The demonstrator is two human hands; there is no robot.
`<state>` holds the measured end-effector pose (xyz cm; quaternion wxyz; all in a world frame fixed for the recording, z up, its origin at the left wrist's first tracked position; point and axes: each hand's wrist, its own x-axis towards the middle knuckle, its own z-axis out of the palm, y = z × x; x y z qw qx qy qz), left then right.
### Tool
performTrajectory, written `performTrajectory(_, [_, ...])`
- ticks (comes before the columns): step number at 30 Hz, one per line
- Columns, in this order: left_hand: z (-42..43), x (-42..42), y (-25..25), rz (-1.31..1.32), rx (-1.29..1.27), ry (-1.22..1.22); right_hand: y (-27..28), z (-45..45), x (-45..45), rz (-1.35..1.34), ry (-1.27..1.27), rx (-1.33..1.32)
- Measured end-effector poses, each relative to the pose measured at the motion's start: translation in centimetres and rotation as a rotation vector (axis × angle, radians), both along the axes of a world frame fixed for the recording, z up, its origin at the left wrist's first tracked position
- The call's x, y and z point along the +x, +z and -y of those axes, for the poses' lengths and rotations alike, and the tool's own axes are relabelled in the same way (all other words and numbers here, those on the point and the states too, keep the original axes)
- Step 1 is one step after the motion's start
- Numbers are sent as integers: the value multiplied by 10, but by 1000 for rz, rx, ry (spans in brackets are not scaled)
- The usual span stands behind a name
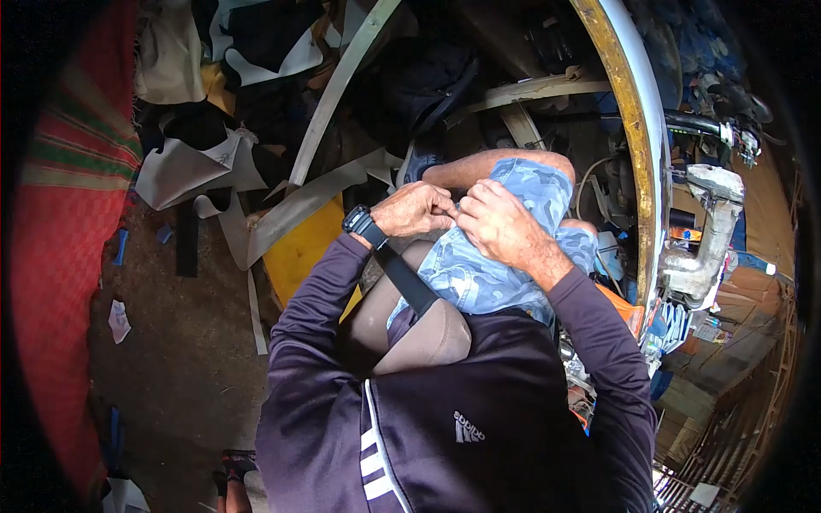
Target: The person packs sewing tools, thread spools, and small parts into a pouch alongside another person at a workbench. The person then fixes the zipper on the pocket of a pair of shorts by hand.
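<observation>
My left hand (412, 209), with a black watch (365, 226) on its wrist, is closed with fingertips pinched together. My right hand (505, 224) meets it fingertip to fingertip, also pinched, above my thigh in blue camouflage shorts (457, 272). Whatever lies between the fingers is too small and hidden to name. Below the hands, a beige padded piece (430, 336) rests on my lap. A black strap (406, 280) runs from it up toward my left wrist.
A worn table edge (633, 128) curves along my right, with an old whitish sewing machine (710, 231) beyond it. Grey and white sheet offcuts (201, 167) and a yellow panel (304, 248) lie at the left. Red cloth (60, 282) hangs at far left.
</observation>
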<state>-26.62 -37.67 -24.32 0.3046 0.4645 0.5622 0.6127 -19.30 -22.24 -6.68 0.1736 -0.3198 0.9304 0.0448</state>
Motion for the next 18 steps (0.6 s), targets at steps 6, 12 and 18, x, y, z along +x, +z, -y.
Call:
performTrajectory(6, [2, -2, 0, -190, 48, 88, -11, -3, -1, -23, 65, -11])
performTrajectory(12, [-1, 1, -2, -184, 51, 82, -19, -1, -1, -35, 91, -56])
performTrajectory(18, [0, -2, 3, -183, 45, 64, -11, 0, 1, -10, 65, -78])
